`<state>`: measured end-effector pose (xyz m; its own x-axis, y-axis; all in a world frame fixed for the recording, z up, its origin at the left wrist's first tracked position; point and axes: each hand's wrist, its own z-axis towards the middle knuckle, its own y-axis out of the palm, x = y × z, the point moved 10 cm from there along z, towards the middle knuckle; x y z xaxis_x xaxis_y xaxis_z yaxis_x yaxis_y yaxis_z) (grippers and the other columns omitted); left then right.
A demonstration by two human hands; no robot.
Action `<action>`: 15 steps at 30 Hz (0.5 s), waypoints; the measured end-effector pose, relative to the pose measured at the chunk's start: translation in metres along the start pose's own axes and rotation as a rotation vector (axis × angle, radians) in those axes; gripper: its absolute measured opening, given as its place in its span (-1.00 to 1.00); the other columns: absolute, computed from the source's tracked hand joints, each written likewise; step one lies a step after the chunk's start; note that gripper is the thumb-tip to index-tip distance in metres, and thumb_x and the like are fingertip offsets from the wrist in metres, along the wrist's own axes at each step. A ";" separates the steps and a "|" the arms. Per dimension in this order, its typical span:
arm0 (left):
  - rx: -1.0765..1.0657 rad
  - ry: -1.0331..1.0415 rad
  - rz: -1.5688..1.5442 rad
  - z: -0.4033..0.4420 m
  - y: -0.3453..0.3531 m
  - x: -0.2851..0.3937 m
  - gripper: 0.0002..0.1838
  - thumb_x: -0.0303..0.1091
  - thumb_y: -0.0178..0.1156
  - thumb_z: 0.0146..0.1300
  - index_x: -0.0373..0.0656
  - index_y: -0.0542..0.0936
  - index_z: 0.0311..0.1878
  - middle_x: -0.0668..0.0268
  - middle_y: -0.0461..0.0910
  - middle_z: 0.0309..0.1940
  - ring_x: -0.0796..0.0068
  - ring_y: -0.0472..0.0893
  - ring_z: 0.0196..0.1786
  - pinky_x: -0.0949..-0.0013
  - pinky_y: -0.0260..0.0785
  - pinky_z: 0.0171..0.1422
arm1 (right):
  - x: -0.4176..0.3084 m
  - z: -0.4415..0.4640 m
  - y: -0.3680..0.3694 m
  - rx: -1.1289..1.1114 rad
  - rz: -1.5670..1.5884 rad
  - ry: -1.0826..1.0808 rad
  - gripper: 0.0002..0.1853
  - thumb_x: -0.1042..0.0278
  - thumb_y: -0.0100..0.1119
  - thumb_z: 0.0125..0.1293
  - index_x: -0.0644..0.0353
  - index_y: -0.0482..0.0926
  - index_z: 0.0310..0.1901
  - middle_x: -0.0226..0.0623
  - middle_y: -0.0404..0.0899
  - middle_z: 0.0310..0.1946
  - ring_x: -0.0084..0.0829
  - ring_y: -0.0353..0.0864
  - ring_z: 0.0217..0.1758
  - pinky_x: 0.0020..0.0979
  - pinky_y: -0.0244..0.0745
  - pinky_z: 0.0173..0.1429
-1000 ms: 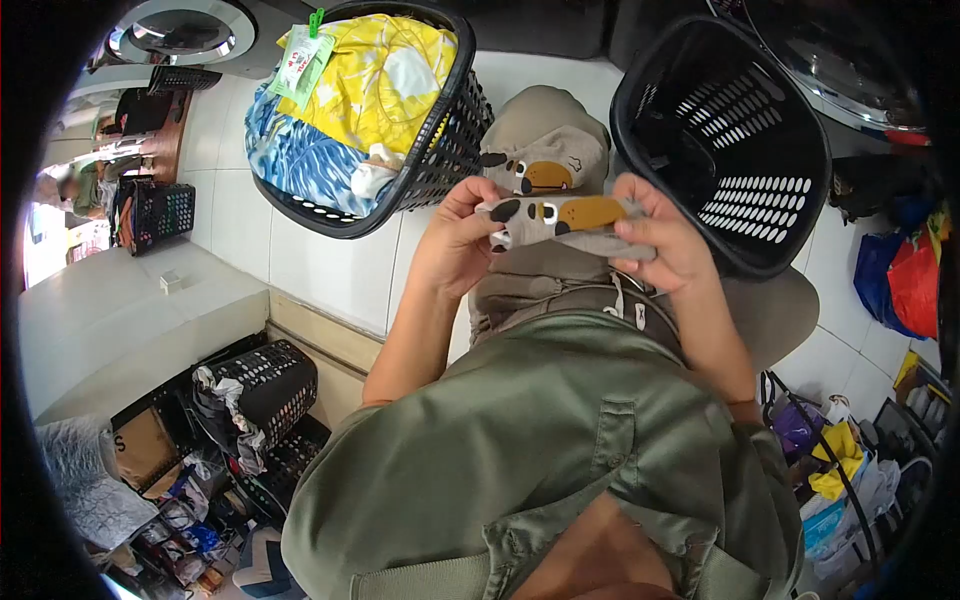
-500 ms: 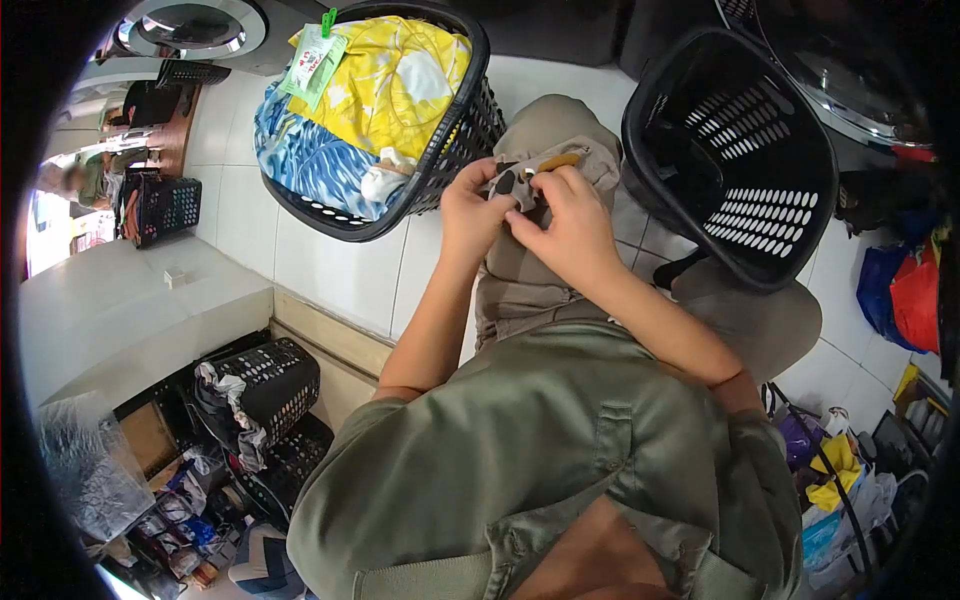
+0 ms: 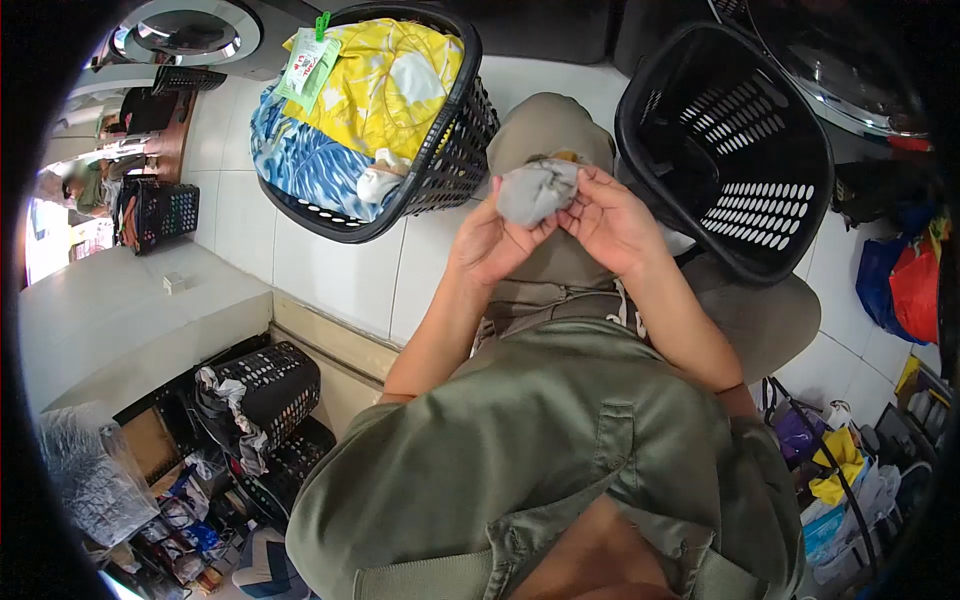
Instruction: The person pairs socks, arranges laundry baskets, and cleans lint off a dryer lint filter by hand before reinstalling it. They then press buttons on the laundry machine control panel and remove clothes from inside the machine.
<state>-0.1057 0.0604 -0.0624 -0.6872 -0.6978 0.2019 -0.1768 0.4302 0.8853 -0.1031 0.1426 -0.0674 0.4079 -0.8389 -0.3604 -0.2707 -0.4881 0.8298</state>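
Observation:
A small grey cloth bundle, bunched into a rounded shape, is held above my lap. My left hand grips its left and lower side. My right hand pinches its right edge, with the fingertips of both hands close together beneath it. Behind the bundle, a bit of orange-brown patterned cloth shows on my knee; most of it is hidden. The dog-like print of the held cloth does not show on the side facing me.
A black basket with yellow and blue fabric stands at the upper left. Another black basket tilts at the upper right, near a round machine door. Stacked baskets and bags lie lower down. A person is far left.
The patterned cloth, first stretched flat between my hands and then gathered, is now a compact grey bundle. My right hand has moved back rightward from its crossed-over position.

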 end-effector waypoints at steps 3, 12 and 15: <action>-0.080 -0.249 0.027 -0.007 0.007 -0.028 -0.54 0.01 -0.15 0.30 -0.15 0.41 0.05 0.18 0.48 -0.02 0.26 0.48 0.00 0.15 0.31 0.06 | 0.002 -0.006 0.006 0.031 0.011 0.036 -0.93 0.38 0.00 0.26 0.14 0.47 -0.30 -0.44 0.51 -0.35 -0.61 0.44 -0.29 -0.55 0.31 -0.14; 0.299 0.318 0.850 -0.042 0.019 0.044 -0.42 -0.59 0.27 -0.03 -0.32 0.31 0.12 0.35 0.46 -0.18 0.62 0.46 -0.17 0.57 0.35 -0.10 | -0.028 -0.038 0.078 -0.106 -1.150 -0.639 -0.83 0.53 0.08 0.10 0.26 0.51 -0.23 -0.27 0.48 -0.26 -0.37 0.48 -0.16 -0.48 0.35 -0.07; 0.566 0.845 1.251 -0.092 0.017 0.141 -0.50 -0.66 0.17 -0.07 -0.24 0.42 0.04 0.23 0.46 -0.12 0.47 0.46 -0.11 0.44 0.36 -0.06 | -0.075 -0.052 0.095 -0.125 -1.308 -0.755 -0.68 0.54 0.13 0.04 0.20 0.50 -0.09 -0.25 0.41 -0.04 -0.35 0.40 0.05 -0.43 0.29 0.07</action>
<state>-0.1410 -0.0837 0.0200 -0.0619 0.2178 0.9740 -0.1876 0.9560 -0.2257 -0.1146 0.1720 0.0605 -0.2447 0.2139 -0.9457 0.0063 -0.9750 -0.2222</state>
